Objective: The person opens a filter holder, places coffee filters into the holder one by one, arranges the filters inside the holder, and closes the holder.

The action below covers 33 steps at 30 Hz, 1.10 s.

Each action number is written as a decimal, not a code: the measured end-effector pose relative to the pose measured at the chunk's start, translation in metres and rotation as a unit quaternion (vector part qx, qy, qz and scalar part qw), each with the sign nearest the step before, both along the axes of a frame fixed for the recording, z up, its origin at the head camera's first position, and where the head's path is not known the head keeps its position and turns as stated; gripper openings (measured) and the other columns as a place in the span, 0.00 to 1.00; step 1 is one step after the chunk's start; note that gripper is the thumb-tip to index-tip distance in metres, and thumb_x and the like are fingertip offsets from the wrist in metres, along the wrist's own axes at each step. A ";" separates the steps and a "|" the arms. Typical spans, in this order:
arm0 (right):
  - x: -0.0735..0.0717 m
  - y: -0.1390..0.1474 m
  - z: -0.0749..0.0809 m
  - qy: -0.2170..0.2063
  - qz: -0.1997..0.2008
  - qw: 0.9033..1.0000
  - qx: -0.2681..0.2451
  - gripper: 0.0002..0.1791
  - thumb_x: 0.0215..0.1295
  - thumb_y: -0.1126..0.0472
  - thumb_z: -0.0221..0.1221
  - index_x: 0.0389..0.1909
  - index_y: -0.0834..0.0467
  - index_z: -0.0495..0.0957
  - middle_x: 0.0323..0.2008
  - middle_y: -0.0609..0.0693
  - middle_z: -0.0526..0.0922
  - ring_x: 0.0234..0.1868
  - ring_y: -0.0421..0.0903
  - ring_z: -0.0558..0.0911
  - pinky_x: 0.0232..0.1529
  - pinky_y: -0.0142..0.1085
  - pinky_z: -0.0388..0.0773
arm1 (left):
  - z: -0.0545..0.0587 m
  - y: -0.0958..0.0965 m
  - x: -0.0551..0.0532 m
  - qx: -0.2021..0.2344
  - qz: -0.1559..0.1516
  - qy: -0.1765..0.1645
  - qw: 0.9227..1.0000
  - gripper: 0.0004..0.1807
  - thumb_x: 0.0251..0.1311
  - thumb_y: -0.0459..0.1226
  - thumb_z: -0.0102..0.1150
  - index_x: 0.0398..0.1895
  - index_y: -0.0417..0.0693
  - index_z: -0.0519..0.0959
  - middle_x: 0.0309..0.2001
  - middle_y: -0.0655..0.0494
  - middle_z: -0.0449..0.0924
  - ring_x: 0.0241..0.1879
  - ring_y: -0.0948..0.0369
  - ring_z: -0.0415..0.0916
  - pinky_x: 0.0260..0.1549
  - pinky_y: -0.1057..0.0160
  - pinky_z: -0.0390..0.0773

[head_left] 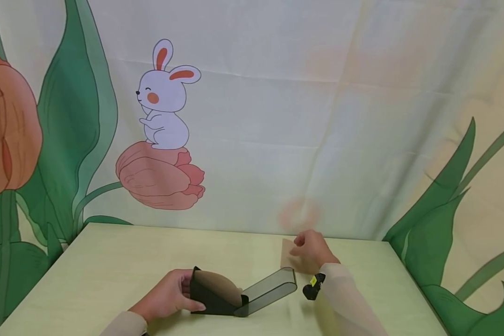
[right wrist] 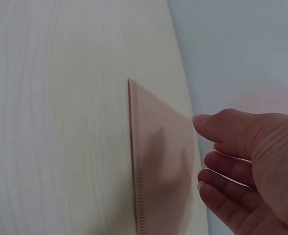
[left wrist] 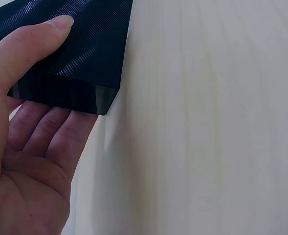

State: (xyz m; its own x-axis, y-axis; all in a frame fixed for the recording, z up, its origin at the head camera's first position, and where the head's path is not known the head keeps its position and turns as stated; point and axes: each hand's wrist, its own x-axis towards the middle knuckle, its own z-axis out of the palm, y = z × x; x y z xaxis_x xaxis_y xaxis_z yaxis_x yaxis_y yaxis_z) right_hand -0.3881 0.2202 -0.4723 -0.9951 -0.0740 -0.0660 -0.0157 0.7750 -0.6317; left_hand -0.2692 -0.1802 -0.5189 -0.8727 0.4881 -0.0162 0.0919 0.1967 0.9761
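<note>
My left hand (head_left: 169, 294) grips the closed end of a black coffee filter holder (head_left: 213, 301), thumb on its near side and fingers behind. In the left wrist view the thumb lies across the ribbed black face of the holder (left wrist: 90, 54). Brown paper filters (head_left: 218, 283) stand inside it, and its smoky see-through lid (head_left: 273, 290) is swung out to the right. One brown coffee filter (right wrist: 158, 147) with a crimped edge lies flat near the table's back edge. Just over it hovers my right hand (right wrist: 254, 171), fingers loosely bent, nothing between thumb and fingertips.
The pale wood-grain table (head_left: 121, 252) ends against a hanging cloth (head_left: 256, 140) printed with a rabbit and tulips. A small black wrist camera (head_left: 312, 287) with a yellow label sits at my right cuff, right of the lid.
</note>
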 end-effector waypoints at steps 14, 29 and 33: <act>-0.004 0.006 -0.004 -0.052 -0.040 0.996 0.052 0.35 0.53 0.55 0.76 0.59 0.67 0.77 0.58 0.60 0.82 0.56 0.57 0.80 0.60 0.55 0.78 | 0.000 -0.001 0.001 0.007 -0.003 0.002 1.000 0.27 0.49 0.32 0.80 0.54 0.42 0.82 0.48 0.47 0.88 0.46 0.54 0.87 0.46 0.63 0.86; -0.007 0.007 -0.007 -0.058 -0.047 0.993 0.089 0.23 0.49 0.55 0.79 0.39 0.65 0.81 0.34 0.51 0.79 0.35 0.48 0.76 0.36 0.42 0.78 | -0.001 -0.001 0.002 0.010 -0.002 0.007 1.000 0.26 0.48 0.31 0.80 0.53 0.41 0.82 0.47 0.46 0.88 0.45 0.54 0.87 0.46 0.64 0.86; -0.006 0.008 -0.008 -0.056 -0.052 0.992 0.096 0.31 0.50 0.55 0.79 0.50 0.67 0.80 0.47 0.58 0.84 0.44 0.53 0.82 0.49 0.51 0.82 | 0.000 -0.001 0.002 0.010 -0.004 0.006 1.000 0.26 0.48 0.31 0.80 0.53 0.41 0.82 0.47 0.46 0.88 0.46 0.53 0.87 0.46 0.63 0.86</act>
State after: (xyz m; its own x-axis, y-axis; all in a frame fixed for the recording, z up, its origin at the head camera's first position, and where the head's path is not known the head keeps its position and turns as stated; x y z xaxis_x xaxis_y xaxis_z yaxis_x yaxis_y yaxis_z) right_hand -0.3937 0.2286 -0.4802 -0.9822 0.0532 -0.1800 0.1328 0.8746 -0.4663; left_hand -0.2676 -0.1809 -0.5190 -0.8685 0.4957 0.0049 0.1061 0.1762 0.9786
